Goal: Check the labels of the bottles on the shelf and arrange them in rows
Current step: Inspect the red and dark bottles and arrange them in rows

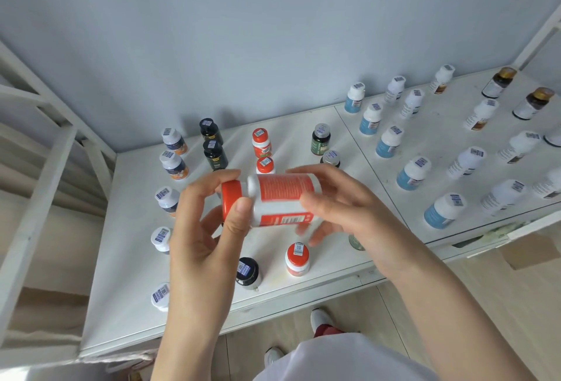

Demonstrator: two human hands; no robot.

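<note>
Two hands (pixel 212 229) hold one bottle (pixel 270 200) — smooth, cylindrical.

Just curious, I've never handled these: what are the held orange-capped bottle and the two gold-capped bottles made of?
Held bottle: probably plastic, opaque white body, smooth orange cap with soft sheen. Gold-capped bottles: dark amber, glass or plastic, unclear; caps look metallic.

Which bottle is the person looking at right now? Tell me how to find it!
Find the white shelf, then look above its middle, where the left hand and right hand meet. Between them is the held bottle, white with an orange-red cap and label. It is the only one lifted off the shelf and lying sideways; the other red-capped bottles stand upright.
</note>
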